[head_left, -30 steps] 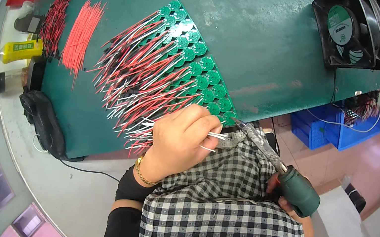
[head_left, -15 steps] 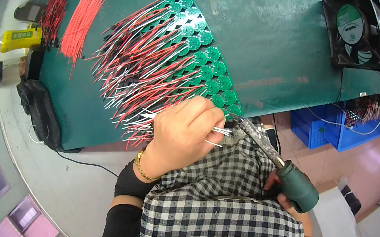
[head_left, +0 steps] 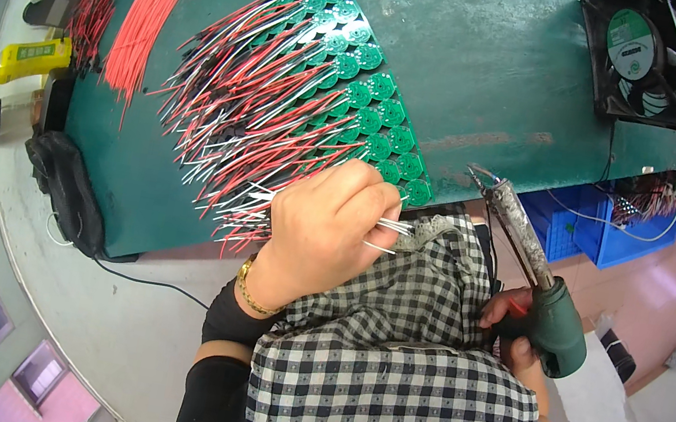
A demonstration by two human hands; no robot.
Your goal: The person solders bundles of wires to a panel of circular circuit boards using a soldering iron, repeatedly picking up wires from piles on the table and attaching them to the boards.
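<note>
Here, left hand (head_left: 327, 225) grasps slim wires (head_left: 392, 225); right hand (head_left: 507, 310), metal-barrelled soldering iron (head_left: 547, 289).

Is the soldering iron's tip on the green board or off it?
Off. The soldering iron has its tip beyond the right edge of the green board, tabletop showing between.

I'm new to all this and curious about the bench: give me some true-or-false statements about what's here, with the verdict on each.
1. The left hand grips some white wires. True.
2. The right hand holds scissors. False: the right hand holds a green-handled soldering iron.
3. The soldering iron's tip rests on the sheet of round green circuit boards. False: the tip is apart from the sheet, to its right.
4. A bundle of red wires lies left of the sheet. True.
5. The black fan stands at the table's left end. False: it stands toward the right end.
</note>
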